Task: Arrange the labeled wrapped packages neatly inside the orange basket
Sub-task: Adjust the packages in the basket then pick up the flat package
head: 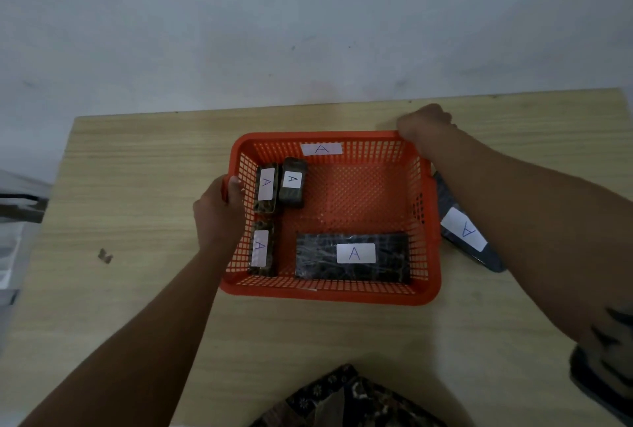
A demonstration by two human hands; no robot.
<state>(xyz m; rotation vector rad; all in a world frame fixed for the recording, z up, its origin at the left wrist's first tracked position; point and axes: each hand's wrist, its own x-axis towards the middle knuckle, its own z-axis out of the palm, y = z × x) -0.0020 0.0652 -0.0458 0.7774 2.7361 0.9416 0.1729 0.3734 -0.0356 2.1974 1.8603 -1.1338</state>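
While four labeled packages [352,257] lie inside, both hands' grip closes on the orange basket [329,293]: left hand [219,210], right hand [424,128].

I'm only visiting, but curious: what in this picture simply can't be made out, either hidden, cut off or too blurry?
- Head view: dark package outside the orange basket: partly covered by the right forearm.
- Right hand at the far corner: fingers hidden behind the knuckles, so its grip is unclear.
- Patterned cloth: cut off by the bottom edge.
- Small object on the table: too small to identify.
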